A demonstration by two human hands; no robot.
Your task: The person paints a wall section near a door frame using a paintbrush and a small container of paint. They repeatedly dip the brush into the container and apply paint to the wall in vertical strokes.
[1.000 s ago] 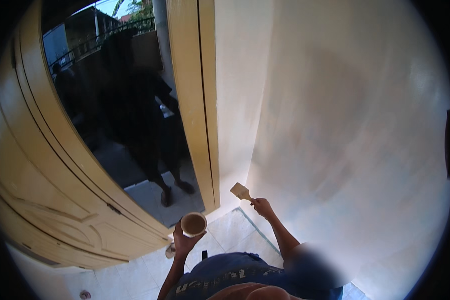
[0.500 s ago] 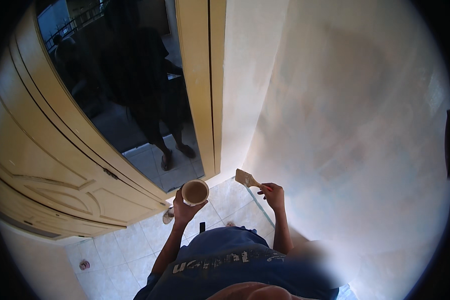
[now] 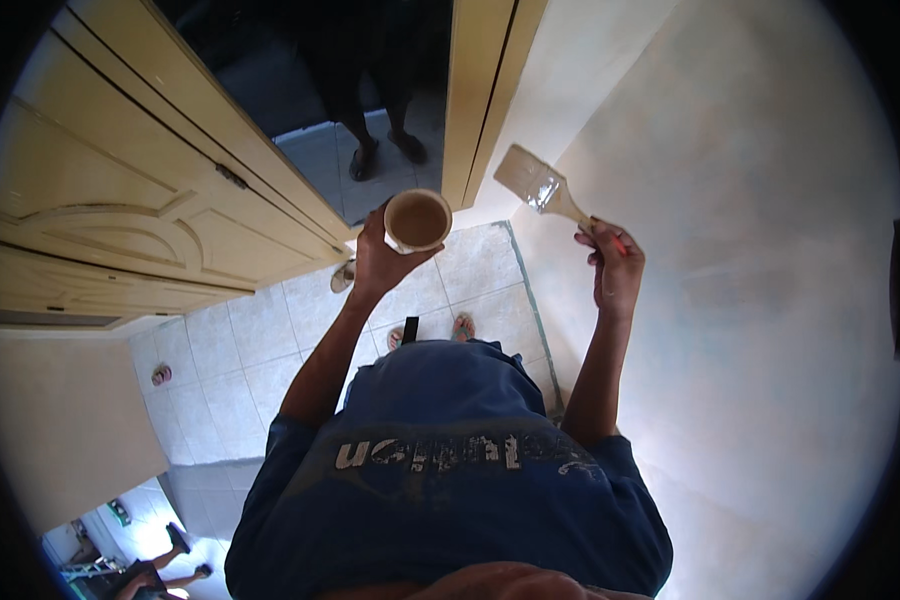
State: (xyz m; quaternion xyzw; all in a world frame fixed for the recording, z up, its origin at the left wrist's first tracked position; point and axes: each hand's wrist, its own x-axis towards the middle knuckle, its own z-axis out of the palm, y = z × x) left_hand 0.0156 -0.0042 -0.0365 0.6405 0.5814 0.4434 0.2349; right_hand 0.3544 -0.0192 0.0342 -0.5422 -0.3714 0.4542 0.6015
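My left hand grips a small round cup of brownish liquid, raised in front of me near the door frame. My right hand holds a flat wooden paintbrush by its handle, its wide pale bristles pointing up and left, close to the white wall on my right. The brush head does not touch the wall as far as I can tell. Below the hands I see my blue shirt.
A cream panelled door stands open on the left, its frame just behind the cup. Another person's sandalled feet stand in the dark doorway. Pale floor tiles lie below. More people's legs show at the bottom left.
The view has tipped further down, and both hands now sit higher and closer together. The brush has risen toward the door frame beside the cup.
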